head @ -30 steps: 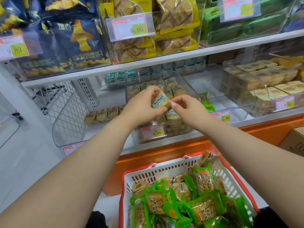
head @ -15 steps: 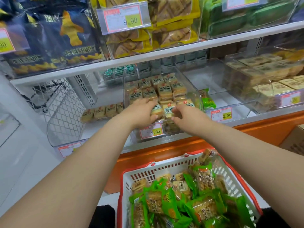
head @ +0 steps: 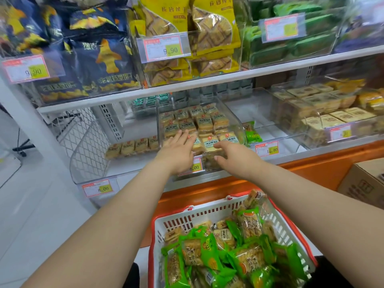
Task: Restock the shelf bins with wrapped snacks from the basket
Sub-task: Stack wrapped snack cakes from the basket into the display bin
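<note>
Both arms are stretched out toward the clear plastic shelf bin (head: 232, 121) that's packed with small tan wrapped snacks (head: 204, 123), little square packets in neat rows. The left hand (head: 178, 152) has its fingers straight and lies flat on top of the packets at the front left of the bin, not gripping anything as far as I can see. The right hand (head: 232, 154) sits just to the right of it, a small gap between the two, fingers loosely bent over the bin's front edge and touching the front row; I can't really tell if it's pinching a packet or just resting there. A price tag (head: 194, 167) on the bin's front peeks out between the two wrists. Down below both forearms, nearer the body, is the white plastic basket with red rim (head: 207, 213), loaded with green-wrapped snack packs (head: 209, 256) and a few tan ones mixed in. Off to the left of the left hand there's a short row of the same tan packets (head: 133, 146) on the shelf beside a wire mesh divider (head: 87, 142). To the right of the right hand, a cardboard box (head: 365, 183) stands low.
</note>
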Demonstrator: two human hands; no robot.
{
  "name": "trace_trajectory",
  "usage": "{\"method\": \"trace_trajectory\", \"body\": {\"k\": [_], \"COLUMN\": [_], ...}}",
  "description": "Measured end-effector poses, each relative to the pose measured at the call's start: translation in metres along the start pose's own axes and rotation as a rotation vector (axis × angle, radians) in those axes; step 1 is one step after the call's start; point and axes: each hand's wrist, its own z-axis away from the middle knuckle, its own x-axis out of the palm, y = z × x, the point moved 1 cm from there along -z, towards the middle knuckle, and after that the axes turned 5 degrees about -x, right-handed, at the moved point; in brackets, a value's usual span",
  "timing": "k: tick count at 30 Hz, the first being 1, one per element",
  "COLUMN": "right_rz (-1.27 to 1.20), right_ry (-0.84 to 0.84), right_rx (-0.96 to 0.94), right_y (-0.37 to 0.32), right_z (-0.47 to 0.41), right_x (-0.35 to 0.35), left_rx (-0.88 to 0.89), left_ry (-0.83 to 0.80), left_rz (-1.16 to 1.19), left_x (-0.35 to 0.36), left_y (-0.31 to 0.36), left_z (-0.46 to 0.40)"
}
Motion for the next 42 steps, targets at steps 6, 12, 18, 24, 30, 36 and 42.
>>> {"method": "trace_trajectory", "body": {"k": [6, 12, 18, 24, 30, 36, 42], "right_rz": [-0.043, -0.058, 0.067, 0.237, 0.309, 0.186, -0.153], "right_ry": [0.038, -0.131, -0.493, -0.746, -0.577, 0.066, 0.116], "right_rx": [-0.036, -0.055, -0.115, -0.089, 0.080, 0.306, 0.492], "right_y": [0.001, 0.007, 0.005, 0.017, 0.056, 0.109, 0.150], "right_z": [0.027, 0.060, 0.114, 0.147, 0.129, 0.089, 0.063], "right_x": [-0.006, 0.023, 0.080, 0.114, 0.135, 0.140, 0.154], "left_rx": [0.035, 0.060, -0.051, -0.107, -0.159, -0.175, -0.249], "left_ry": [0.206, 0.312, -0.311, -0.379, -0.322, -0.272, -0.178], "left_rz": [0.026, 0.282, 0.315, 0.255, 0.366, 0.434, 0.471], "left_x": [0.001, 0.032, 0.113, 0.150, 0.169, 0.182, 0.176], "left_y": [0.008, 0.036, 0.041, 0.033, 0.029, 0.052, 0.067], "left_z": [0.042, 0.114, 0.176, 0.197, 0.195, 0.180, 0.164]}}
